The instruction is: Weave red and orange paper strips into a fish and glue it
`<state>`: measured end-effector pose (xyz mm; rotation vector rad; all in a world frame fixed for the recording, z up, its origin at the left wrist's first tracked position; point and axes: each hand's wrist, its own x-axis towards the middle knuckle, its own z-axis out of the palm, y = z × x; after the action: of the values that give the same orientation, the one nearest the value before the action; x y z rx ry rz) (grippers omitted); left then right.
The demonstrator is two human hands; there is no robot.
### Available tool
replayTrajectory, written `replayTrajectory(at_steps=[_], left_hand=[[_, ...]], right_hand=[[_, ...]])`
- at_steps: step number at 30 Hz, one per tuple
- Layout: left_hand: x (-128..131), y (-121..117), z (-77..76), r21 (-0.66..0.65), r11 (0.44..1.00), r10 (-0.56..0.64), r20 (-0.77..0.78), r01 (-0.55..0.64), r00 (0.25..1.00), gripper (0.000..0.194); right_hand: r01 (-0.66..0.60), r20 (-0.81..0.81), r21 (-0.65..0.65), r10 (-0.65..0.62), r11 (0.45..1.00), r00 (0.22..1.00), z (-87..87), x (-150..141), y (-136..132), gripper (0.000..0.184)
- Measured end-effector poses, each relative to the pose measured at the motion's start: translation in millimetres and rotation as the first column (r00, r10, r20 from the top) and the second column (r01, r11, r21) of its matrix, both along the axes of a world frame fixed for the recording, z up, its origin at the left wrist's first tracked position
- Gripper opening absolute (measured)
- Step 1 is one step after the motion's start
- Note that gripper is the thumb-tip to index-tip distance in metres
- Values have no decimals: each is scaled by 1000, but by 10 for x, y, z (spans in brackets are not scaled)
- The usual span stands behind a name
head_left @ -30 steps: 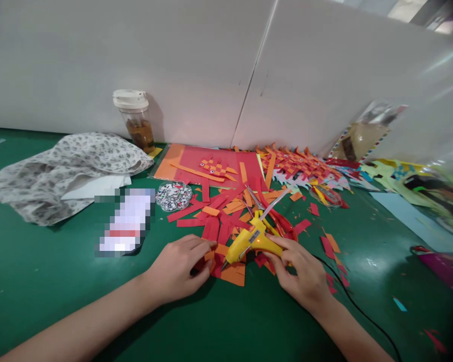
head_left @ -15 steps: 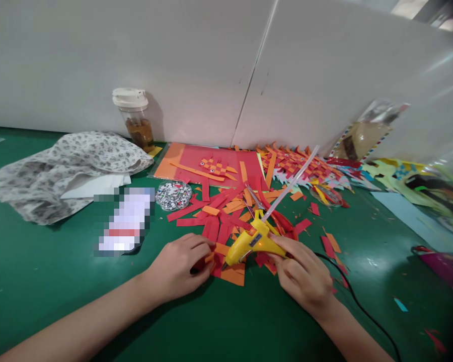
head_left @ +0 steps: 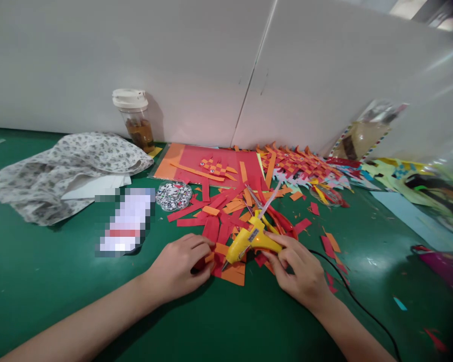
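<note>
On the green table (head_left: 181, 334), a seemingly unfinished red-and-orange paper piece (head_left: 234, 275) is held by the left hand (head_left: 181, 264) at the nozzle (head_left: 225, 265) of a glue gun (head_left: 245, 242) gripped by the right hand (head_left: 302, 271), while a woven fish (head_left: 216, 169) behind looks completed and loose strips (head_left: 210, 229) unused.

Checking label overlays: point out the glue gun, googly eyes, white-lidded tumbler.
Yellow glue gun (head_left: 249, 239): head view, body.
Googly eyes (head_left: 173, 196): head view, mid-pile.
White-lidded tumbler (head_left: 139, 124): head view, clear wall.
</note>
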<state>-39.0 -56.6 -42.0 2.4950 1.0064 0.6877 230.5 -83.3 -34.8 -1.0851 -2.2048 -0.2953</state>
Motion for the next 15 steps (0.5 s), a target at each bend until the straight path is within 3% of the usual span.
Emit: replayTrajectory(at_steps=[4, 10, 15], left_hand=[[-4, -2, 7, -7, 1000, -5, -1, 5, 1000, 15], [-3, -12, -4, -13, 1000, -3, 6, 3, 1000, 15], [-7, -18, 8, -58, 998, 14, 38, -12, 999, 13]], right_hand=[[-28, 22, 51, 27, 998, 999, 20, 1, 11, 30], [42, -14, 79, -41, 996, 999, 13, 7, -9, 35], [199, -201, -59, -207, 978, 958, 6, 6, 3, 35]])
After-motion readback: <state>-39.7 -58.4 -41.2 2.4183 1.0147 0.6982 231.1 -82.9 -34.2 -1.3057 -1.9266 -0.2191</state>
